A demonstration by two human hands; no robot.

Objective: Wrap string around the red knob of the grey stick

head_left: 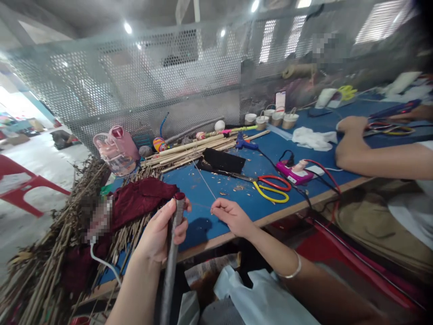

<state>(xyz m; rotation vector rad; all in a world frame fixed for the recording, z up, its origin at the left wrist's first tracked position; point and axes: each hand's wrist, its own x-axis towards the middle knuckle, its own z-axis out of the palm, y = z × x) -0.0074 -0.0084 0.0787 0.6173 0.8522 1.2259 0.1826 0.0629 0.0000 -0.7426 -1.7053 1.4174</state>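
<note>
A grey rod [172,257] with dark red material at its top end is wrapped in the fingers of my left hand [162,225]. My right hand [233,217], with a bracelet at its wrist, pinches a thin thread [204,179] to the right of the rod. One stretch of the thread runs up and left across the blue table [203,221]; a fainter reddish stretch leads toward the rod's top. Dark red cloth [142,201] lies just left of my left hand. Scissors [267,186] with red and yellow handles rest beyond my right hand.
Thin dry stalks [43,253] pile up at the left. Pale sticks [189,151], a blue glue gun [246,143] and a black cloth [224,160] lie mid-table. A purple power strip [294,172] with cables sits right. A co-worker's arm [382,158] reaches in. Perforated metal panels [152,90] stand behind.
</note>
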